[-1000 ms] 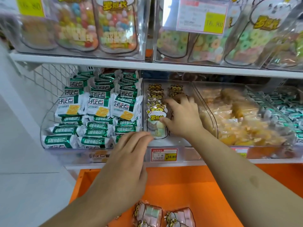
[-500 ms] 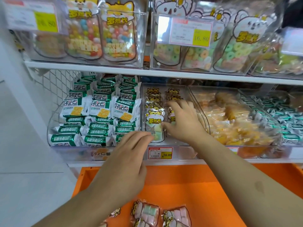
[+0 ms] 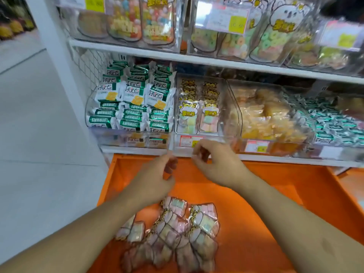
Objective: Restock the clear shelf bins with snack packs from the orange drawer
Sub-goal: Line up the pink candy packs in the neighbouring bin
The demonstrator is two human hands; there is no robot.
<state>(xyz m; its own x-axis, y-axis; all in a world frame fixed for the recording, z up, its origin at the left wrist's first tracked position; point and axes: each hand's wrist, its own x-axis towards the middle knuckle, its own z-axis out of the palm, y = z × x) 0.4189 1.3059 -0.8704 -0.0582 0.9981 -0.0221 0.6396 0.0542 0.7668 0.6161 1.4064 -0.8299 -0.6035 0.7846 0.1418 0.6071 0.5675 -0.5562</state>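
The packs (image 3: 173, 231) lie heaped at 6 o'clock in the drawer (image 3: 266, 194); two rows already stand in the bin (image 3: 199, 107) at 12. The step appears to be between loads. Both hands, left (image 3: 157, 180) and right (image 3: 214, 166), hover loosely curled with nothing in their grip. Next comes reaching down for more. A second ago the right hand was inside the bin; now it is out.

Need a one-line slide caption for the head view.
Both hands, left and right, hover empty between the marshmallow bin and the marshmallow packs in the orange drawer.
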